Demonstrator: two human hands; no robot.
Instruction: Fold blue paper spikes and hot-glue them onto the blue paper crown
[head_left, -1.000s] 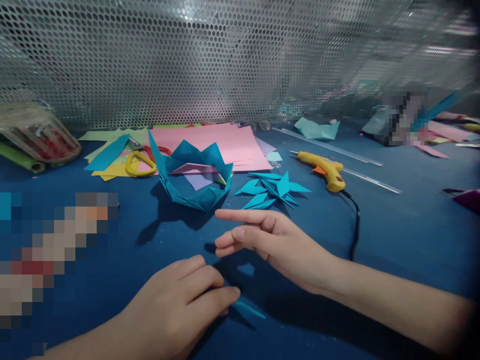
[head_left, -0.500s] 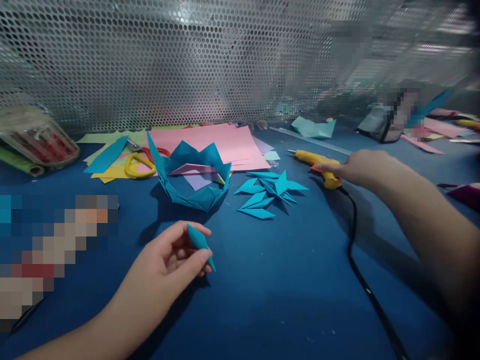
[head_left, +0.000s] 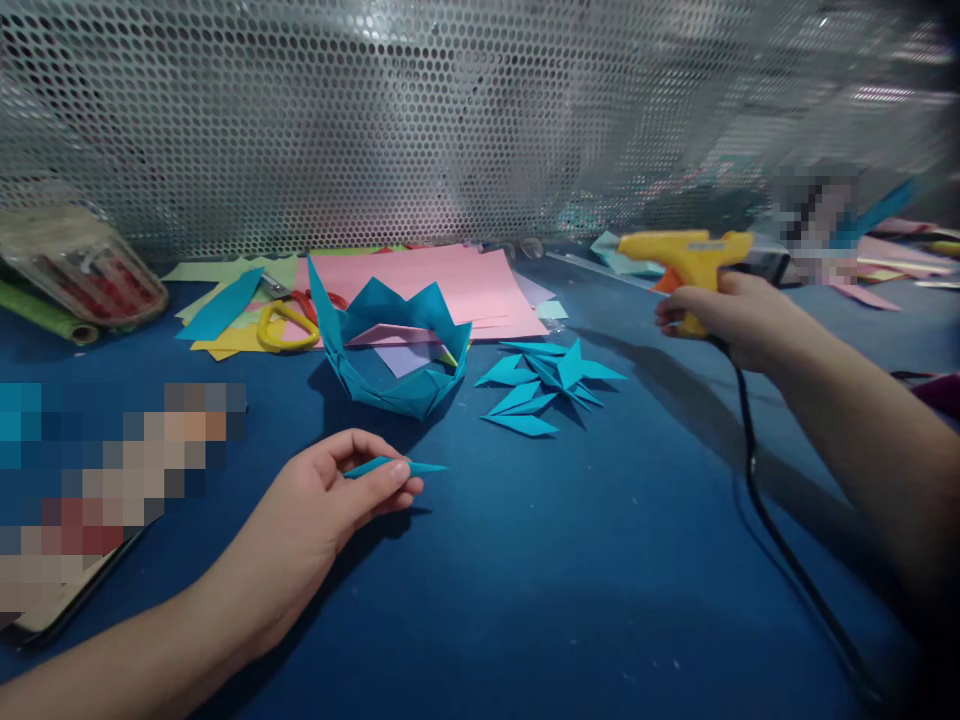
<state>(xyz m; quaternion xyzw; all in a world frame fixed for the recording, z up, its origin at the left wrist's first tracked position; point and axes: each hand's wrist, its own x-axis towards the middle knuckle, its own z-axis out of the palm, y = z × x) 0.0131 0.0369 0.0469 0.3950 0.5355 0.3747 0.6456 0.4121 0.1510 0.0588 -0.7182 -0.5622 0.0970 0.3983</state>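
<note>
Between the thumb and fingers of my left hand (head_left: 352, 490) is a small folded blue paper piece (head_left: 429, 467), its thin tip pointing right. My right hand (head_left: 720, 310) grips a yellow glue gun (head_left: 679, 248) by its handle, raised above the table, nozzle to the left and orange trigger below. Beyond my left hand stands a ring of folded blue paper (head_left: 397, 398) with pointed peaks, its tallest point at the left. To the right of that ring lies a pile of folded blue paper pieces (head_left: 559, 375).
Pink paper sheets (head_left: 480, 285) and yellow-handled scissors (head_left: 289, 328) lie behind the ring. A clear plastic jar (head_left: 90, 265) lies at far left near a green roll (head_left: 45, 312). The glue gun's black cord (head_left: 750, 470) trails toward the front right. A perforated metallic sheet (head_left: 337, 130) hangs behind.
My right hand has lifted the glue gun off the table, up and to the right. My left hand has turned the folded piece from steeply slanted to nearly level.
</note>
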